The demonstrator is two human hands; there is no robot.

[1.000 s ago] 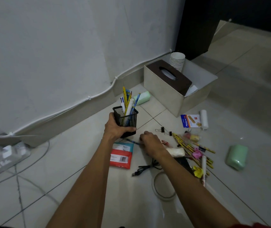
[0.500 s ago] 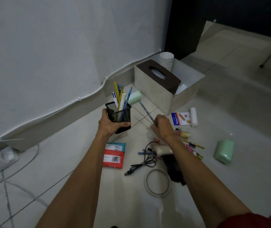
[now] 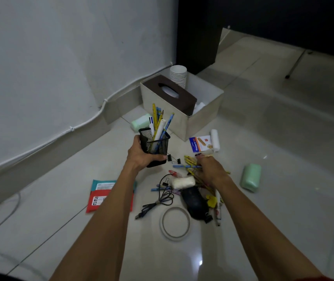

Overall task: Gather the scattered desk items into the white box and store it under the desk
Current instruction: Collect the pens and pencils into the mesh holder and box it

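My left hand [image 3: 141, 157] grips a black mesh pen holder [image 3: 156, 146] full of pens and pencils, held above the floor. My right hand [image 3: 210, 169] is palm down on a scattered pile of yellow pencils [image 3: 190, 159]; its fingers cover the right end of a blue pen [image 3: 182, 166], and the grip is hidden. The white box [image 3: 206, 116] stands open behind, near the wall, holding a brown tissue box [image 3: 184, 98] and a stack of paper cups [image 3: 178, 76].
On the tiled floor lie a plaster box [image 3: 199, 144], a white roll [image 3: 215, 139], two green cases [image 3: 251, 180] [image 3: 140, 122], binder clips [image 3: 173, 159], a white pack [image 3: 183, 182], a black cable [image 3: 162, 197], a tape ring [image 3: 175, 223], a black pouch [image 3: 194, 201] and a red packet [image 3: 99, 199].
My right hand lifted a blue pencil toward the holder, which now shows one more blue pencil. The hand has come back down onto the pencil pile. My left hand kept the holder raised.
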